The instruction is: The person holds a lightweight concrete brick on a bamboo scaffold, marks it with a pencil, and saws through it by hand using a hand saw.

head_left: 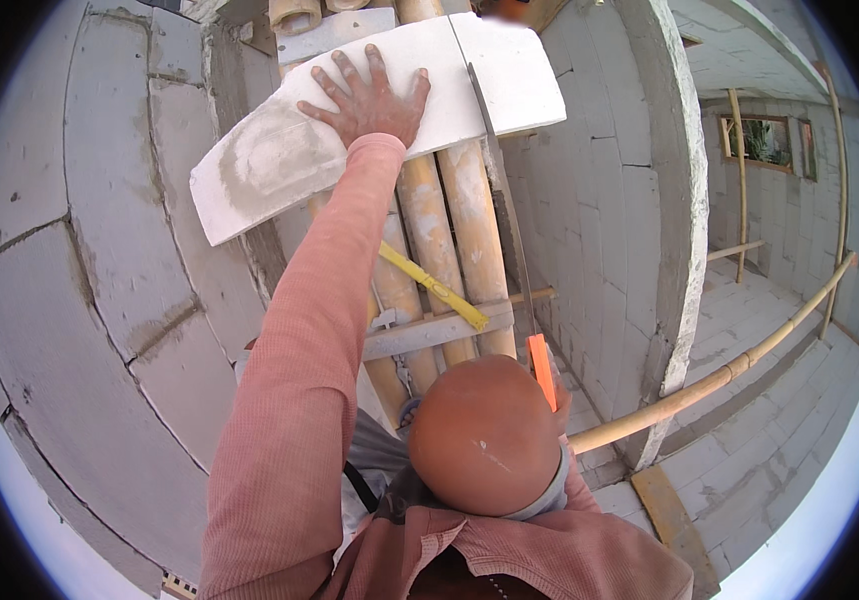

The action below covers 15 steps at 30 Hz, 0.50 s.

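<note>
My left hand (374, 105) lies flat, fingers spread, on top of a white lightweight concrete block (514, 85). A grey, damp-looking patch marks the left part of the block. A thin line runs in from the block's far edge, and the end of a handsaw (511, 220) lies along that same line across the near part. The saw's blade slants back toward me to an orange handle (541, 370). My right hand (561, 402) is closed around this handle, mostly hidden from view.
Under the block run several bamboo poles (469, 200), crossed by a grey wooden batten (439, 330) with a yellow strap (434, 285) near it. Block walls rise at left (109, 230) and right (589, 200). A long bamboo rail (729, 372) spans the right side.
</note>
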Tool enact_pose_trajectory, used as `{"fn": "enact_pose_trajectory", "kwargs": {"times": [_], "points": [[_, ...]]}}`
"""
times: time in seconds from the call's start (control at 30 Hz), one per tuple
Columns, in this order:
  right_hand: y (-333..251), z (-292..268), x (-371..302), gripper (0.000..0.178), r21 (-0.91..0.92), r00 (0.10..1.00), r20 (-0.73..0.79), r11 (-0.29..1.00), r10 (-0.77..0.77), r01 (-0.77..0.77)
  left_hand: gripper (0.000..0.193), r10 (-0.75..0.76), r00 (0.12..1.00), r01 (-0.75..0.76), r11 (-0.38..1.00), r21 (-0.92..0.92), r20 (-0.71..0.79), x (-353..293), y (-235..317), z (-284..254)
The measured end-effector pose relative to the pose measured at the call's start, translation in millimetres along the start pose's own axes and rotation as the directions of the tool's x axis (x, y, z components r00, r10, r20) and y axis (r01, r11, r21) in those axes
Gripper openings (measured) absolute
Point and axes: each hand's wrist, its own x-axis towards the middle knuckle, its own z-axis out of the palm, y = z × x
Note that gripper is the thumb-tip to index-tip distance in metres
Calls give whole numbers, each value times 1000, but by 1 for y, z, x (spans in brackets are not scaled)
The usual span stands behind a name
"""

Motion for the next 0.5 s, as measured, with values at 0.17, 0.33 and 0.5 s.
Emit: {"fn": "enact_pose_trajectory", "kwargs": {"times": [0.17,0.33,0.5], "points": [[-28,39,111,52,22,979,-68,981,-192,194,90,12,1000,-12,1000,0,1,0,5,4],[3,13,24,51,43,999,5,998,42,-42,90,3,1000,-3,1000,-6,-27,2,-2,10],[-9,8,52,50,-52,990,9,989,-138,138,89,17,999,-17,1000,-11,-43,-2,3,6]]}}
